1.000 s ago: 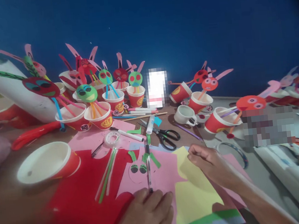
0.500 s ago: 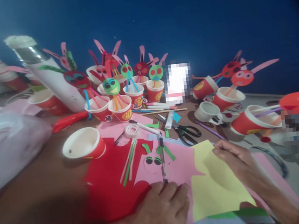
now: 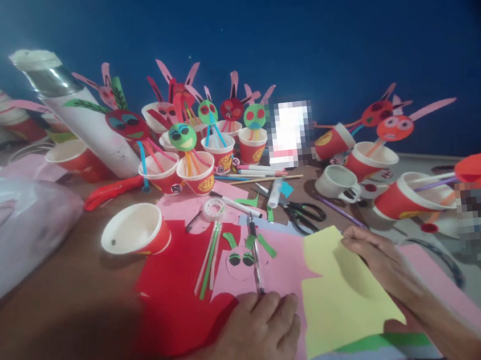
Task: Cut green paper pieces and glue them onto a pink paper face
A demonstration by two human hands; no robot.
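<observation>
My left hand [image 3: 261, 338] lies flat on the pink paper [image 3: 277, 285] and red paper [image 3: 171, 302], its knuckles near the lower end of a black-and-clear pen [image 3: 255, 253]. My right hand [image 3: 372, 252] grips the right edge of a yellow sheet [image 3: 342, 295], whose surface bends near the fingers. On the pink paper a drawn circle holds dark eye cutouts [image 3: 241, 258], with green strips [image 3: 266, 246] above it. Green and white sticks [image 3: 208, 260] rest on the red paper.
Paper cups with paper-faced figures [image 3: 182, 137] stand along the back. Black scissors [image 3: 304, 213], a tape roll [image 3: 214, 208], a mug [image 3: 337, 183] and an empty cup [image 3: 136, 230] lie nearer. A plastic bag [image 3: 18, 232] is at the left.
The pink sheet, with the pen and cutouts on it, has shifted slightly left, and the yellow sheet has moved a little left too. Both hands stay nearly where they were.
</observation>
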